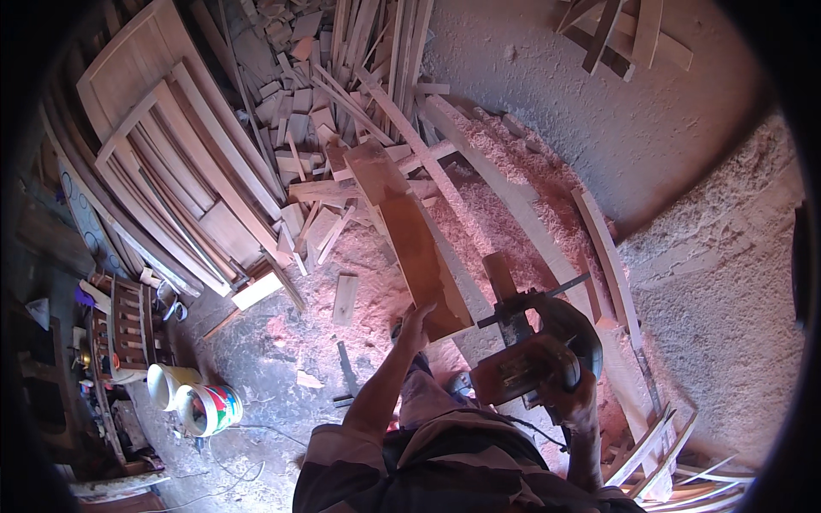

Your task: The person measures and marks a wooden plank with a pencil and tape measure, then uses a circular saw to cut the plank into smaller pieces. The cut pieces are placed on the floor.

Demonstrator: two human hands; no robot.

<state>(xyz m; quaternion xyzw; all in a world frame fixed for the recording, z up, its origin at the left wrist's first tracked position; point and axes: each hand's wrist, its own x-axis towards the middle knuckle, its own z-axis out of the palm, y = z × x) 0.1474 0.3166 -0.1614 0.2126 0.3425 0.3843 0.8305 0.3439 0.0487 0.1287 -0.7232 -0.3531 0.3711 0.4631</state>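
My left hand [416, 327] grips the near end of a long wooden board [417, 252], thumb lying over its face. The board slants away to the far left and its far part lies against the scrap pile; brown patches mark its surface. My right hand [579, 395] is wrapped round the rear handle of a dark power saw [522, 366], apparently a circular saw, with a rounded black guard and a crossbar at its front. The saw is just right of the board's near end. Its blade and underside are hidden, and I cannot tell whether it touches wood.
Long planks [513, 192] lie over pink-lit shavings ahead. Offcuts [299, 111] are heaped at the back, beside leaning door panels [184, 137]. A square-like tool [346, 372] and a small wood piece [345, 299] lie on the floor; buckets [209, 410] and a cord [244, 479] are at left.
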